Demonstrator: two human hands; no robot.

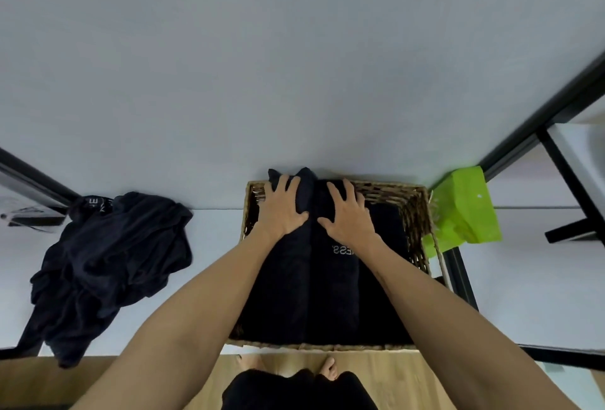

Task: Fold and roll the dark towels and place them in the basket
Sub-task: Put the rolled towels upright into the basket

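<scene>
Rectangular woven wicker basket (413,210) sits on the white surface (209,255), against the pale wall. Inside: dark navy rolled towels (327,295) packed side by side, filling most of the basket; one shows white lettering, partly hidden by the right wrist. One roll's far end pokes up over the basket's far rim.

Left hand (282,210) lies palm down on the left roll near the far end, fingers (274,187) spread and straight, pressing, not gripping. Right hand (348,216) lies flat on the next roll just beside it, fingers (347,190) splayed, nothing pinched. Thumbs point toward each other, close but apart.

Left of the basket, well apart: crumpled heap of dark navy unfolded towels (111,265), one corner draped over the surface's front edge. Right of the basket, just beside it: bright green paper bag (465,213). Wooden floor (49,380) and bare toes below.
</scene>
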